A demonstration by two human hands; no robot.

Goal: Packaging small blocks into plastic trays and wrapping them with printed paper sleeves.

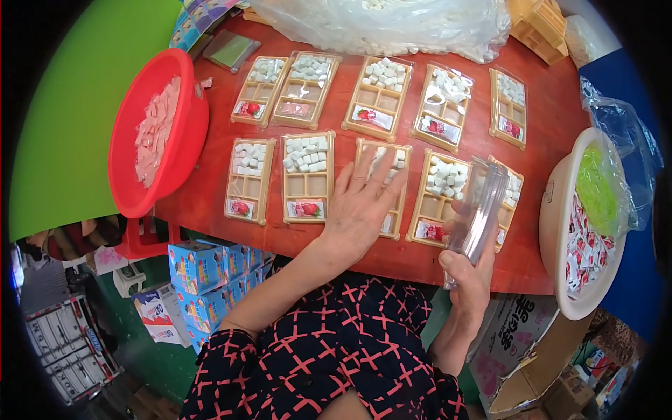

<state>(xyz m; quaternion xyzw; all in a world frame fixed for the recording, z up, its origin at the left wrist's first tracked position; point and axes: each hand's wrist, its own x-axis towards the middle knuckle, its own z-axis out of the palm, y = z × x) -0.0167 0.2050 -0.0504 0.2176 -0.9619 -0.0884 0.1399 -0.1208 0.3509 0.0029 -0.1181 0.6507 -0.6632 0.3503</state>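
My left hand (360, 210) lies over a tan compartment tray (402, 206) in the front row, fingers stretched and apart. Beneath it, the tray's white cubes and part of a sachet show; the rest is hidden. In my right hand (467, 276) is a stack of clear plastic lids (480, 210), held on edge above the right end of that row. Another tray (420, 210) with white cubes (446, 175) and a strawberry-printed sachet (429, 231) sits between my hands. Several similar trays stand in two rows, some visibly covered with clear lids.
On the left, a red basin (122, 178) holds pink sachets (158, 133). A cream basin (553, 231) at right contains strawberry-printed sachets (586, 245) and a green bag (596, 192). Behind the rows lies a large clear bag (392, 28) of white pieces on the red table (210, 175).
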